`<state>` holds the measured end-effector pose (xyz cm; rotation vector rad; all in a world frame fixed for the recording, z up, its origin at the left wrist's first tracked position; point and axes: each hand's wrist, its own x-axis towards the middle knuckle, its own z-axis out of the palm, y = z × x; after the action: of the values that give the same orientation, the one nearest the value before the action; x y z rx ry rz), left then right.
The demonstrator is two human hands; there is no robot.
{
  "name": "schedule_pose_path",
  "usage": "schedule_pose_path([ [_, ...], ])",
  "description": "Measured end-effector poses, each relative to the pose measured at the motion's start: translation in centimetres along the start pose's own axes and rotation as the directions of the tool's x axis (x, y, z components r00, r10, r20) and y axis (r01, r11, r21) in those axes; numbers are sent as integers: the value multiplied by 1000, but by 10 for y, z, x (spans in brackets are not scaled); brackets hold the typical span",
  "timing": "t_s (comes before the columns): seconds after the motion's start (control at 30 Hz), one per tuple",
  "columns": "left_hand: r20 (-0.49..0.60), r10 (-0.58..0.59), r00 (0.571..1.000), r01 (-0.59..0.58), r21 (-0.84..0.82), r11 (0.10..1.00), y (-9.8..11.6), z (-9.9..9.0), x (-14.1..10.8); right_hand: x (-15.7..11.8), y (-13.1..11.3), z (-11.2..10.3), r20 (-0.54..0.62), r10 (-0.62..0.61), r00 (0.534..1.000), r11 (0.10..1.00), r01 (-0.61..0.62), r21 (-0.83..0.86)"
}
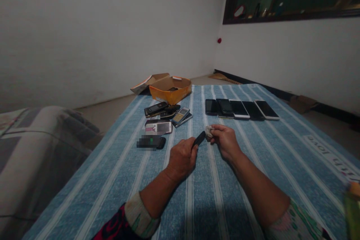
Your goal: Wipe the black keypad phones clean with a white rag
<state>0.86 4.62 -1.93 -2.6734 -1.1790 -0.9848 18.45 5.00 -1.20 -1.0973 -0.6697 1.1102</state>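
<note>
My left hand [183,156] is closed around a slim black mobile phone [199,139], seen nearly edge-on, so its face is hidden. Pinched in the fingers of my right hand [225,140] is a small crumpled whitish cloth [209,133], which meets the far end of the phone. Left of my hands lie a dark phone with a pixelated patch [161,143] and a white-and-pink keypad phone [159,127]. Beyond them a silver keypad phone [180,115] rests on another phone, beside a pile of dark phones [155,109].
A blue-striped cloth [197,202] covers the table. At its far end stands an open orange cardboard box [170,92], its lid [150,82] alongside. Several touchscreen phones lie in a row at the right, including a white one [238,109]. A covered piece of furniture [36,157] stands left.
</note>
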Motion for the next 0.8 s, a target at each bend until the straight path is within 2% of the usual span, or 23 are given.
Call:
schedule_pose_path([
  [0.1, 22, -9, 1000, 9, 6, 1000, 1, -1, 0, 0, -4, -5, 80, 51, 995, 992, -60, 110],
  [0.27, 45, -15, 999, 15, -6, 1000, 2, -2, 0, 0, -6, -9, 206, 39, 978, 980, -78, 184],
  [0.57, 80, -31, 996, 30, 6, 1000, 4, -3, 1, -3, -9, -9, 232, 38, 972, 976, -86, 202],
  [0.63, 91, -37, 995, 36, 7, 999, 4, -3, 1, -2, -9, -8, 174, -3, 985, 989, -23, 144],
  [0.7, 97, -44, 994, 44, 4, 999, 4, -3, 1, -2, -8, -6, 83, -102, 991, 995, 102, 3],
  [0.77, 107, -49, 993, 49, -1, 999, 4, -3, 0, -3, -6, -4, 51, -297, 953, 925, 301, -231],
  [0.8, 112, -51, 992, 52, -2, 999, 4, -3, 0, -4, -4, -3, 87, -409, 908, 841, 412, -349],
])
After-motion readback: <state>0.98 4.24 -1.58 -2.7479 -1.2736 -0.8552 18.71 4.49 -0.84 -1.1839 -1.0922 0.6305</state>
